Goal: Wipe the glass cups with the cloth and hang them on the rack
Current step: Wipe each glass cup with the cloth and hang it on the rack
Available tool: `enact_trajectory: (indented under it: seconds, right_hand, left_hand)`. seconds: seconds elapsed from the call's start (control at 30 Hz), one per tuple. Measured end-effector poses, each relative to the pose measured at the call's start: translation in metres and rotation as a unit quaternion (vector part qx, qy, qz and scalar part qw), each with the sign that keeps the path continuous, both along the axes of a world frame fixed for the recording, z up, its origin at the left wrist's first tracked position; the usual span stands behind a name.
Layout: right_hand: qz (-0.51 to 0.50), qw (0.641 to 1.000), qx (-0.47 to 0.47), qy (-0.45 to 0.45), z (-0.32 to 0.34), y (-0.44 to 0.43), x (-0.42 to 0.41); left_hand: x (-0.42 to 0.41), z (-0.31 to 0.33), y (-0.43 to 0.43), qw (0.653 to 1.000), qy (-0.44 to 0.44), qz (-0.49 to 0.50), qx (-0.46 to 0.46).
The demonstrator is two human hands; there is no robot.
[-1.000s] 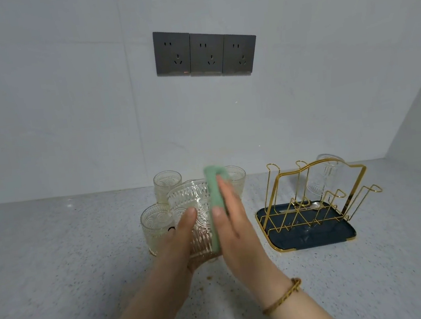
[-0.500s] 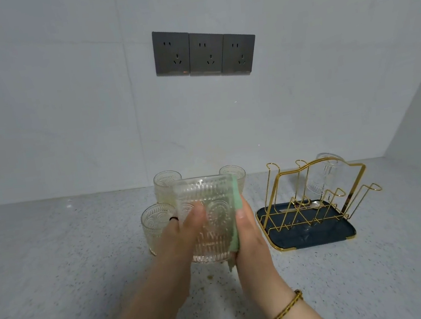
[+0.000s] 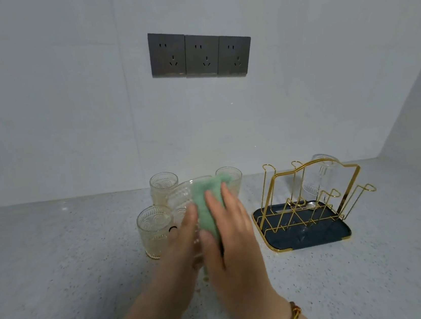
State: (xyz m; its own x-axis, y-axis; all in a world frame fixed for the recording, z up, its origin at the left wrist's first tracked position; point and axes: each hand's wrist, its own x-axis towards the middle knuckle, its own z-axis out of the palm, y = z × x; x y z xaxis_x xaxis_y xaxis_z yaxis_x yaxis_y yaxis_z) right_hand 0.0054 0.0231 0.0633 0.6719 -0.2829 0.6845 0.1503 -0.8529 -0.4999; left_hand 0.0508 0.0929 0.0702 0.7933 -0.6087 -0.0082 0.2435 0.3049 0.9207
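Left hand [image 3: 182, 233] gripped the held cup [image 3: 179, 203], thumb on the near side and fingers curled round the far side, black ring [image 3: 172, 228] on one finger. The cup was off the counter [image 3: 57, 257], in front of the other cups, rim tilted a bit away.

Right hand [image 3: 229, 226] was spread flat, fingers straight, pressing the green cloth [image 3: 205, 202] against the cup's right side. The cloth covered that side up to the rim. Both hands were blurred, so finer finger detail can't be told. Gold bracelet [image 3: 292, 317] on the right wrist.

Three more cups stood upright on the counter: back-left cup [image 3: 164, 188], front-left cup [image 3: 154, 229], and back-right cup [image 3: 233, 180] partly hidden by the cloth.

Gold wire rack [image 3: 323, 221] sat on a dark tray [image 3: 346, 234] to the right, apart from the cups. One hung cup [image 3: 317, 178] was upside down on a rear prong. Three grey sockets [image 3: 200, 54] on the wall above.
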Motion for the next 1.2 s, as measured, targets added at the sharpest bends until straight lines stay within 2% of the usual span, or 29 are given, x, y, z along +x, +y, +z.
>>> enact_trajectory:
  seconds: [0.07, 0.13, 0.2, 0.23, 0.27, 0.3, 0.33, 0.37, 0.43, 0.47, 0.53, 0.57, 0.6, 0.63, 0.7, 0.73, 0.83, 0.97, 1.03, 1.13, 1.2]
  right_hand:
    - [0.010, 0.998, -0.052, -0.028, -0.004, 0.000, 0.002]
    - [0.051, 0.998, -0.016, -0.019, 0.004, -0.004, 0.003]
    - [0.123, 0.977, 0.166, 0.057, 0.017, -0.012, 0.002]
    - [0.165, 0.943, 0.275, 0.084, 0.019, -0.016, 0.002]
    - [0.188, 0.913, 0.350, 0.095, 0.020, -0.019, 0.002]
    - [0.198, 0.900, 0.375, 0.096, 0.018, -0.018, 0.001]
    - [0.199, 0.905, 0.367, 0.085, 0.014, -0.012, -0.001]
    - [0.178, 0.929, 0.319, 0.064, 0.009, -0.003, -0.002]
    - [0.113, 0.984, 0.137, 0.000, -0.006, 0.014, -0.003]
    - [0.090, 0.994, 0.055, -0.035, -0.014, 0.018, -0.002]
    - [0.074, 0.995, -0.004, -0.060, -0.018, 0.016, 0.001]
    - [0.080, 0.995, 0.004, -0.056, -0.014, 0.013, 0.002]
    - [0.096, 0.994, 0.050, -0.030, -0.007, 0.008, 0.002]
    - [0.121, 0.983, 0.141, 0.007, 0.002, 0.004, -0.001]
    - [0.182, 0.922, 0.337, 0.054, 0.007, -0.005, -0.004]
    - [0.192, 0.903, 0.380, 0.060, 0.006, -0.008, -0.006]
    - [0.176, 0.894, 0.409, 0.046, 0.009, -0.006, -0.013]
    - [0.166, 0.896, 0.410, 0.045, 0.016, -0.006, -0.019]
    - [0.148, 0.910, 0.384, 0.040, 0.012, -0.009, -0.018]
    - [0.076, 0.960, 0.266, 0.036, 0.007, -0.006, -0.015]
    - [0.059, 0.985, 0.162, 0.013, 0.003, -0.003, -0.013]
  left_hand:
    - [0.004, 0.002, 0.003, 0.998, 0.018, -0.017, -0.050]
    - [0.007, 0.007, 0.005, 0.997, 0.028, -0.016, -0.068]
    - [0.008, 0.009, 0.006, 0.998, 0.016, -0.007, -0.065]
    - [0.008, 0.010, 0.006, 0.998, 0.006, -0.005, -0.063]
    - [0.007, 0.011, 0.005, 0.998, -0.002, -0.002, -0.067]
    - [0.008, 0.010, 0.006, 0.998, -0.005, 0.003, -0.070]
    - [0.009, 0.008, 0.008, 0.997, -0.007, 0.008, -0.073]
    - [0.009, 0.007, 0.009, 0.998, -0.004, 0.007, -0.070]
    - [0.011, 0.006, 0.010, 0.999, -0.006, -0.007, -0.050]
    - [0.013, 0.005, 0.011, 0.999, -0.009, -0.016, -0.045]
    - [0.013, 0.007, 0.012, 0.998, -0.009, -0.021, -0.051]
    - [0.012, 0.008, 0.012, 0.999, -0.007, -0.018, -0.049]
    - [0.011, 0.010, 0.012, 0.999, -0.009, -0.013, -0.051]
    - [0.010, 0.009, 0.013, 0.998, -0.023, -0.014, -0.055]
    - [0.005, 0.013, 0.014, 0.997, -0.056, -0.023, -0.054]
    - [0.003, 0.014, 0.015, 0.996, -0.063, -0.027, -0.049]
    - [0.000, 0.015, 0.015, 0.997, -0.066, -0.022, -0.028]
    - [0.006, 0.014, 0.007, 0.994, -0.066, 0.016, 0.089]
    - [0.004, 0.015, 0.004, 0.991, -0.049, 0.048, 0.117]
    - [-0.001, 0.013, 0.001, 0.994, 0.020, 0.076, 0.074]
    - [-0.004, 0.010, 0.000, 0.997, 0.060, 0.040, 0.042]
